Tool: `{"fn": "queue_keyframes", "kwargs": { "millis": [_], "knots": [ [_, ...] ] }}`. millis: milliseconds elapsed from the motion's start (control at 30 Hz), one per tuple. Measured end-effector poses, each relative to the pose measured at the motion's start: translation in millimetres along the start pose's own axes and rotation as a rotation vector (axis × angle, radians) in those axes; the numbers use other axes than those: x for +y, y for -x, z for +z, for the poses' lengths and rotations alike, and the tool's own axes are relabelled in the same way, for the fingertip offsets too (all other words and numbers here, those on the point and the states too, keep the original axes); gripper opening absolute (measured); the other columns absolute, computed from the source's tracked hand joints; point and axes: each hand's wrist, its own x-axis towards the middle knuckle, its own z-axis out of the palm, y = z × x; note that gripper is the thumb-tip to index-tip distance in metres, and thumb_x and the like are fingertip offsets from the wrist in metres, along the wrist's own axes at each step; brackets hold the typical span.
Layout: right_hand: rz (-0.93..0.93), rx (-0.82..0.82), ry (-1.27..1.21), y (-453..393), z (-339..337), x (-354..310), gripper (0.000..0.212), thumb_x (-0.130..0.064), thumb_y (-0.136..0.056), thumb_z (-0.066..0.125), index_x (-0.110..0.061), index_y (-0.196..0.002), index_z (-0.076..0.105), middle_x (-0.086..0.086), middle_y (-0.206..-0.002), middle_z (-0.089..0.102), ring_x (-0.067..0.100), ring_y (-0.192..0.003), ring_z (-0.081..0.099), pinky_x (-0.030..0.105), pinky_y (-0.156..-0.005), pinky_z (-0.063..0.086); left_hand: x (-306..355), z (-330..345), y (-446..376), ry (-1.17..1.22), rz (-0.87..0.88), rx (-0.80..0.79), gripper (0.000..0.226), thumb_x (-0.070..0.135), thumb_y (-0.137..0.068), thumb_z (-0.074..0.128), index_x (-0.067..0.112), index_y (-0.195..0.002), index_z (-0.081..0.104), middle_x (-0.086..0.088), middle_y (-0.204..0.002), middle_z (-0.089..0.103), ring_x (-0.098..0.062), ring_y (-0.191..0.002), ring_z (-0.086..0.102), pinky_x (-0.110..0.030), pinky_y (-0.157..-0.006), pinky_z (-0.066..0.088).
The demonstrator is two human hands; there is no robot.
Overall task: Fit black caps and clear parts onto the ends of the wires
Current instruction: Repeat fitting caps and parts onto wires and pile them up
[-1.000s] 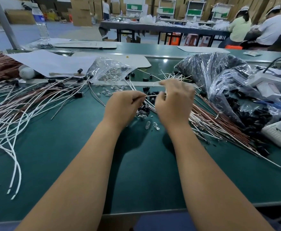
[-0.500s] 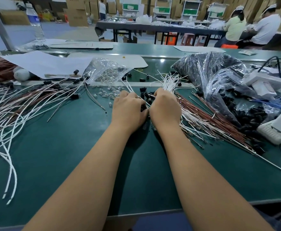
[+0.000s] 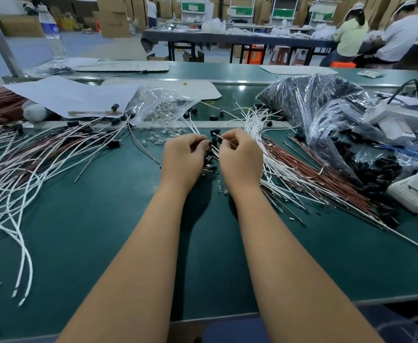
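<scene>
Wire [image 3: 224, 139], white and thin, sits pinched in the curled fingers of the right hand [image 3: 240, 157], its free end pointing left toward a black cap [image 3: 214, 132] just past the fingertips. The left hand [image 3: 184, 158] lies just left of the wire, its fingers curled in too; what they hold cannot be told. Between the two hands a small heap of black caps [image 3: 209, 160] rests on the green table [image 3: 104, 231], and two clear parts [image 3: 221, 189] lie nearer the person than the wire, beside the right wrist. Right of the wire, a bundle of white and brown wires [image 3: 309, 174] fans across the table, touching the right hand. Farther right, a big plastic bag of caps [image 3: 326, 115] slumps open. Beyond the wire and to its left, a small clear bag [image 3: 163, 106] holds clear parts, with more spilled [image 3: 157, 139] in front of it. Far left of the wire, capped wires [image 3: 34, 154] sprawl in a loose pile, black caps on their far ends.
</scene>
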Motion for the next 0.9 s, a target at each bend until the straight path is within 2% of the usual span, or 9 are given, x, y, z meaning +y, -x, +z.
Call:
{"fn": "queue_keyframes", "kwargs": {
  "millis": [67,133,333,400,500,600,733,800,900],
  "knots": [
    [-0.004,-0.005,-0.033,2,-1,-3,0.016,-0.013,-0.088,0.054,-0.019,-0.092,0.068,0.000,-0.094,0.068,0.018,-0.090,0.061,0.034,-0.076,0.050,-1,-5,1,0.172,-0.108,0.052,0.017,0.011,-0.089,0.063,0.009,-0.103,0.073,0.004,-0.088,0.070,-0.010,-0.085,0.065,-0.010,-0.078,0.046],
    [-0.045,-0.030,-0.036,4,-1,-5,0.015,-0.012,-0.086,0.056,-0.018,-0.090,0.068,0.000,-0.092,0.068,0.019,-0.089,0.061,0.035,-0.077,0.050,-3,-8,1,0.276,-0.167,0.070,0.017,0.008,-0.089,0.062,0.010,-0.103,0.073,0.004,-0.089,0.071,-0.006,-0.083,0.065,-0.013,-0.081,0.049],
    [-0.084,-0.050,-0.020,7,-2,-6,0.014,-0.013,-0.084,0.057,-0.021,-0.086,0.068,0.000,-0.089,0.067,0.020,-0.086,0.060,0.036,-0.075,0.049,-1,-13,3,0.335,-0.134,0.037,0.019,0.002,-0.089,0.061,0.010,-0.104,0.072,0.004,-0.092,0.070,0.004,-0.082,0.063,-0.009,-0.082,0.046],
    [-0.100,-0.056,-0.011,7,-3,-7,0.014,-0.012,-0.084,0.057,-0.020,-0.087,0.069,0.001,-0.090,0.067,0.021,-0.087,0.060,0.036,-0.075,0.049,0,-14,5,0.312,-0.102,0.009,0.020,0.002,-0.088,0.062,0.009,-0.104,0.072,0.003,-0.094,0.071,0.002,-0.086,0.064,-0.011,-0.084,0.047],
    [-0.128,-0.064,0.009,8,-2,-6,0.016,-0.011,-0.084,0.057,-0.017,-0.090,0.071,0.003,-0.093,0.067,0.022,-0.091,0.060,0.035,-0.077,0.048,1,-15,7,0.315,-0.094,-0.011,0.022,-0.001,-0.087,0.063,0.009,-0.105,0.072,0.001,-0.096,0.071,-0.010,-0.094,0.066,-0.022,-0.090,0.051],
    [-0.167,-0.070,-0.017,7,-2,-4,0.025,-0.001,-0.085,0.053,-0.011,-0.095,0.074,0.007,-0.096,0.066,0.024,-0.095,0.059,0.029,-0.083,0.044,1,-16,7,0.369,-0.122,-0.027,0.023,-0.004,-0.086,0.063,0.006,-0.106,0.070,-0.006,-0.095,0.071,-0.021,-0.092,0.069,-0.029,-0.089,0.054],
    [-0.227,-0.077,-0.071,6,-2,-5,0.034,0.010,-0.085,0.047,-0.003,-0.104,0.072,0.012,-0.098,0.065,0.026,-0.096,0.058,0.028,-0.086,0.044,-1,-21,6,0.473,-0.175,-0.001,0.021,-0.005,-0.079,0.072,0.011,-0.092,0.067,-0.004,-0.084,0.071,-0.018,-0.077,0.070,-0.022,-0.074,0.056],
    [-0.265,-0.070,-0.087,7,-2,-5,0.039,0.012,-0.084,0.046,-0.004,-0.112,0.068,0.011,-0.098,0.067,0.023,-0.093,0.059,0.030,-0.086,0.046,-1,-22,6,0.507,-0.183,-0.018,0.023,-0.006,-0.076,0.074,0.015,-0.083,0.067,-0.004,-0.079,0.071,-0.017,-0.075,0.069,-0.023,-0.075,0.056],
    [-0.246,-0.086,-0.123,6,-2,-4,0.041,0.011,-0.086,0.049,-0.010,-0.119,0.062,0.008,-0.093,0.065,0.022,-0.089,0.060,0.032,-0.082,0.049,-1,-23,5,0.564,-0.191,-0.045,0.022,-0.007,-0.077,0.073,0.014,-0.084,0.070,-0.004,-0.079,0.073,-0.017,-0.077,0.070,-0.025,-0.078,0.056]
  ]
}}
